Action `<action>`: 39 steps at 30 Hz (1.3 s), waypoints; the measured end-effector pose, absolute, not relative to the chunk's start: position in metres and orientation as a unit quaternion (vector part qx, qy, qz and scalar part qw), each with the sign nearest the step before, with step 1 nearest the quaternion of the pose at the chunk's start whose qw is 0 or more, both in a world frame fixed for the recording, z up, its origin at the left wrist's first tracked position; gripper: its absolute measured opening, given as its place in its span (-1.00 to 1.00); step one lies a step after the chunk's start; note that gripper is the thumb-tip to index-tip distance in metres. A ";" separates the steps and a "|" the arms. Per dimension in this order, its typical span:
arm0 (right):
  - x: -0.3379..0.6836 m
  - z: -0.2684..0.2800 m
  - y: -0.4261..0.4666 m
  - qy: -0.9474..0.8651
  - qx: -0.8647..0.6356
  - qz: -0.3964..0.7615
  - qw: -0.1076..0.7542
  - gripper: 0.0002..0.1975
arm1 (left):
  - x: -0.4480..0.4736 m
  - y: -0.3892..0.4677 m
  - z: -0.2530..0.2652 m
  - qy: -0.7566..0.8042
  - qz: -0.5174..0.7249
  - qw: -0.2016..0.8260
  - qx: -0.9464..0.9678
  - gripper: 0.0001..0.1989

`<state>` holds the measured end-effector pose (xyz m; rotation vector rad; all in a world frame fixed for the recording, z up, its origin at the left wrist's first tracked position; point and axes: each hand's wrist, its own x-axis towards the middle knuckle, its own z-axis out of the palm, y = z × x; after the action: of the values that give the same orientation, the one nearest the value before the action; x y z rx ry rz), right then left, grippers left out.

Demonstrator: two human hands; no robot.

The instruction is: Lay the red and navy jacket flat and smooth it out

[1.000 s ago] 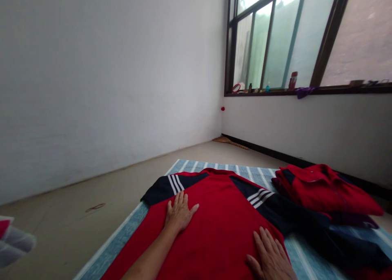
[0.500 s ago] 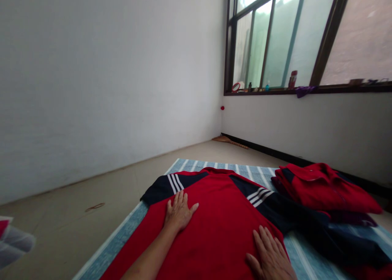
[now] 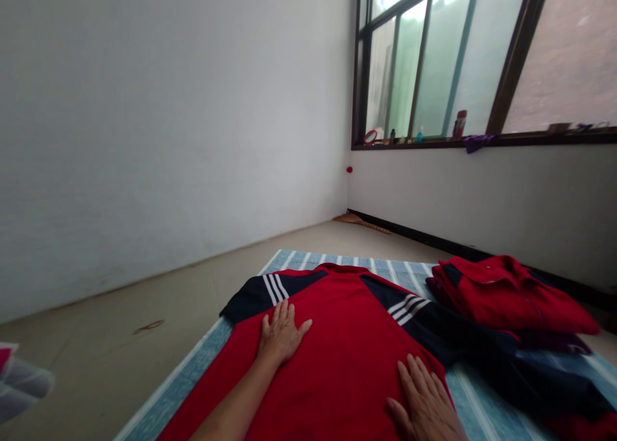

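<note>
A red jacket with navy shoulders and white stripes lies spread out before me, its collar pointing away. My left hand rests flat on it below the left shoulder stripes, fingers stretched and thumb out. Toward the jacket's right side, my right hand also lies flat with its fingers extended; its wrist is cut off by the lower frame edge. The navy right sleeve stretches out to the right. On the left, only the upper part of the other sleeve shows.
Beneath the jacket is a blue and white striped mat. Folded red garments are stacked at the right. A brown broom-like thing lies by the corner, a thin loop on the floor. Small items line the windowsill.
</note>
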<state>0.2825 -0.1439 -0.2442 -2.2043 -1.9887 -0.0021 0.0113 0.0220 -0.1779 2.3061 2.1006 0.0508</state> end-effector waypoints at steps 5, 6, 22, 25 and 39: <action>0.283 -0.244 -0.145 -0.666 -0.741 0.000 0.087 -0.34 | 0.012 0.022 -0.178 0.675 0.014 0.014 0.738 -0.19; 0.283 -0.243 -0.145 -0.666 -0.741 0.003 0.084 -0.33 | 0.012 0.022 -0.177 0.675 0.013 0.015 0.737 -0.19; 0.283 -0.246 -0.147 -0.668 -0.736 -0.003 0.107 -0.32 | 0.013 0.021 -0.175 0.675 0.010 0.022 0.738 -0.19; 0.283 -0.244 -0.147 -0.666 -0.738 -0.003 0.111 -0.33 | 0.013 0.022 -0.171 0.677 0.004 0.032 0.735 -0.20; 0.283 -0.244 -0.149 -0.663 -0.741 -0.002 0.103 -0.32 | 0.135 0.045 -0.166 0.511 0.018 0.092 0.854 -0.26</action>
<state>0.2827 -0.1490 -0.2442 -2.1878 -1.9578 -0.0047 0.1349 0.0455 -0.1664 2.5383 1.5183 0.0529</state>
